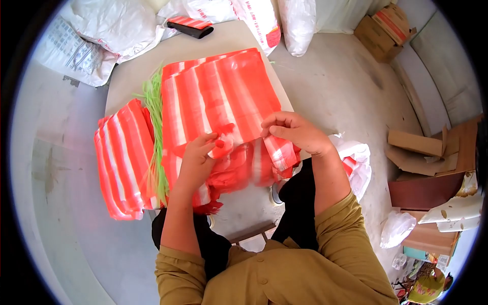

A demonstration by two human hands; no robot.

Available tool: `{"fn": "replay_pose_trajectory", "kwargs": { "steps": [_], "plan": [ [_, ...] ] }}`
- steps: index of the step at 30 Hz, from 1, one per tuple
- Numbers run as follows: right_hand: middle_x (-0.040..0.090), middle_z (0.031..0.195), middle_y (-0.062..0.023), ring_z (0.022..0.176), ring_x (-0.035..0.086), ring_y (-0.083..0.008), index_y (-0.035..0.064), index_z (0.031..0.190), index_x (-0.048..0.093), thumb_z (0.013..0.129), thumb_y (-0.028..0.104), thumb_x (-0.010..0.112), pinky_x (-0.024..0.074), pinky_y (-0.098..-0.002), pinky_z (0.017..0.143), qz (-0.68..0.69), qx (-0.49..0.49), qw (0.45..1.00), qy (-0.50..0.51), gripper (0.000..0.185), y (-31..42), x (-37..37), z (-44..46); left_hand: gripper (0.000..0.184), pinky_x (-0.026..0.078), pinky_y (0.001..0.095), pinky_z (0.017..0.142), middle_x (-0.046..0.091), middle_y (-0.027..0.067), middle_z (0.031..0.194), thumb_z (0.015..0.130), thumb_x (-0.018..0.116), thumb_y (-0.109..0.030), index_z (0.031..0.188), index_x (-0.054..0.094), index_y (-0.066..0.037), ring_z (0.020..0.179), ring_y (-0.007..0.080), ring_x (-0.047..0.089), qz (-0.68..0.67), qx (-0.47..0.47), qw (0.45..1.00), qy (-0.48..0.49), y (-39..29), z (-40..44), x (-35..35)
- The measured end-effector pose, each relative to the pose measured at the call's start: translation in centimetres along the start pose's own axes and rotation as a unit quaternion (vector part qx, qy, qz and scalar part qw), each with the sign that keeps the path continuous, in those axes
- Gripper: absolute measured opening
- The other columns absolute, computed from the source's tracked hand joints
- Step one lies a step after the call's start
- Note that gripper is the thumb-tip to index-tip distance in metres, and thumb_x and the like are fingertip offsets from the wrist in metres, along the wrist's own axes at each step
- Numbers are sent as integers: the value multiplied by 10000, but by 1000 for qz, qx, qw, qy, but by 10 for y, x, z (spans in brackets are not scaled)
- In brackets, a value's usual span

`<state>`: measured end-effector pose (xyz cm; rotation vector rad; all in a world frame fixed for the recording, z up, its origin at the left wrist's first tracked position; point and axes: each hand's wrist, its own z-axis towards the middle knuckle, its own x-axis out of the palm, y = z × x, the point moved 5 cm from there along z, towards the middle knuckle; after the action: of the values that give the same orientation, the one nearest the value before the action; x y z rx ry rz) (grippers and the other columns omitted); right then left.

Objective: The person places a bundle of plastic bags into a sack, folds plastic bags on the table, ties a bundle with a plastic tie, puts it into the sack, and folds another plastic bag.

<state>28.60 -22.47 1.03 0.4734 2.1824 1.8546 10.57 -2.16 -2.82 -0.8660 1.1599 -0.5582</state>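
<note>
A thick stack of red-and-white striped plastic bags (218, 96) lies flat in front of me. Its near edge is loose and crumpled, hanging toward my lap. My left hand (195, 160) is closed on a gathered bit of striped plastic bag (222, 146) at the near left of the stack. At the near right corner, my right hand (300, 133) pinches the edge of a plastic bag, whose folded end (282, 152) hangs below the fingers. Green plastic strings (156, 132) run along the stack's left side. Beyond them rests a second striped bag stack (122, 157).
The pale table (137, 68) carries a dark roll with striped plastic (190, 26) at its far edge. Large white sacks (109, 28) crowd behind it. A white bag (353, 157) stands by my right arm. Cardboard boxes (384, 30) and an opened carton (427, 157) are on the right.
</note>
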Motion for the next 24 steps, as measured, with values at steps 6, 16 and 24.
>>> {"fn": "replay_pose_trajectory", "kwargs": {
  "steps": [6,16,24],
  "plan": [
    [666,1208,-61,1159,631,-157,10,1287,621,1030,126,560,512,-329,980,-5,-99,994,41,288,6,2,12,454,397,490,1106,634,141,1359,769,636,42,1178,753,-117,1304,334,562,105,48,993,-7,-13,-3,1],
    [636,1248,-75,1003,652,-140,7,1392,562,1048,203,545,567,-325,909,91,50,994,16,396,2,49,46,307,346,664,1115,608,161,1387,762,676,4,1059,709,-71,1349,386,524,138,53,989,-2,-6,-7,4],
    [684,1132,-112,975,704,-191,26,1393,573,942,102,628,568,-318,843,-193,-18,980,-45,461,-12,60,72,267,369,672,1099,631,164,1275,744,678,18,995,697,-70,1325,410,535,183,68,981,-13,-13,-8,5]
  ]
}}
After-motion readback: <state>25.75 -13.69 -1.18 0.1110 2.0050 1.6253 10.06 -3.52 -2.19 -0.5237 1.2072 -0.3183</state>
